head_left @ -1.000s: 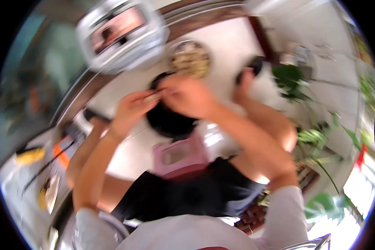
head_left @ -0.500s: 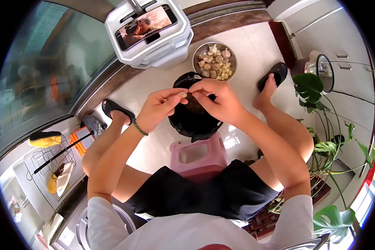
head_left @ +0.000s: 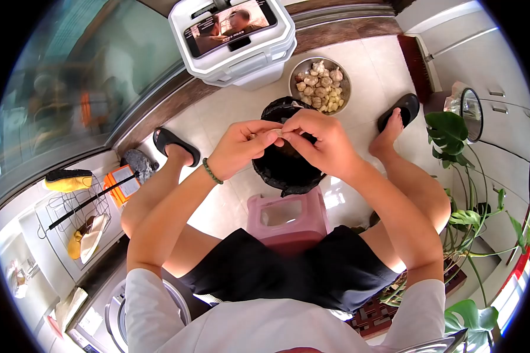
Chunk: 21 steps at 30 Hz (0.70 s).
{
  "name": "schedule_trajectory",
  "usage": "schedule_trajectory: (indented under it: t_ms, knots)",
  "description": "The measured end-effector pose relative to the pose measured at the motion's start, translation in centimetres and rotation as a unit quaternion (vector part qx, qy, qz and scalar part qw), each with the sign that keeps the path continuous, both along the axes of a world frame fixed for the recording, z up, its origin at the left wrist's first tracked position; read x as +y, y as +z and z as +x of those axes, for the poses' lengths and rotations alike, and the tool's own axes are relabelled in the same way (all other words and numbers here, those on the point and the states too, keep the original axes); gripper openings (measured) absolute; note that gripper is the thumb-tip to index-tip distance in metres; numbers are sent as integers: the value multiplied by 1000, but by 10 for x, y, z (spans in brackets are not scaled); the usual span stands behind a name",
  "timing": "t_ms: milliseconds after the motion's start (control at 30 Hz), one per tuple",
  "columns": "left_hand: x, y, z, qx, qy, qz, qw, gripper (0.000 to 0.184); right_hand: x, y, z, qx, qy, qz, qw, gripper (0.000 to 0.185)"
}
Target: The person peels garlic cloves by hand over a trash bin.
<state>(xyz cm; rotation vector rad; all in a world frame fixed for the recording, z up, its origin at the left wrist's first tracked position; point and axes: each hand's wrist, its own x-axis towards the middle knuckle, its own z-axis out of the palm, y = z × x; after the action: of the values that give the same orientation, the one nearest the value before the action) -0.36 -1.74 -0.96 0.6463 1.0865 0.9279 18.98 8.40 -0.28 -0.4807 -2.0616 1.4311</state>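
My left hand (head_left: 241, 146) pinches a small pale garlic clove (head_left: 278, 133) between thumb and forefinger, and something else pale shows in its curled fingers. The fingertips of my right hand (head_left: 319, 140) are closed on the other end of the clove, meeting the left ones. Both hands are over a bin lined with a black bag (head_left: 291, 176), whose inside is dark. Just beyond it on the floor stands a metal bowl (head_left: 348, 88) holding whole garlic bulbs (head_left: 322, 82) and peeled cloves (head_left: 334, 105).
A pink plastic stool (head_left: 288, 230) stands between my legs. Ahead, a phone (head_left: 229, 26) playing a video rests on a white lidded box (head_left: 247, 62). Leafy plants (head_left: 447, 132) and cabinets (head_left: 500, 117) line the right; a wire rack (head_left: 79, 212) stands left.
My fingertips have come closer together at the clove, the right ones now pinching its end. The whole view has shifted slightly, moving the scene right and the far objects up.
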Motion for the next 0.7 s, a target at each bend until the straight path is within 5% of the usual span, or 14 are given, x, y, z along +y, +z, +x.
schedule_trajectory:
  t_ms: [167,233,433,700]
  knots:
    - [-2,5,-2,-1,-14,-3,1000,35,-5,-3,-3,-18,4,36,999,8]
    - [-1,7,-2,-8,-12,-9,1000,35,-9,-9,-3,-45,8,-164,985,4]
    - [-1,4,-3,-3,4,-14,1000,33,-8,-9,-8,-50,-4,-189,981,5]
    - [-4,-5,2,-61,66,-41,995,31,-6,3,-7,-42,-1,-1,999,9]
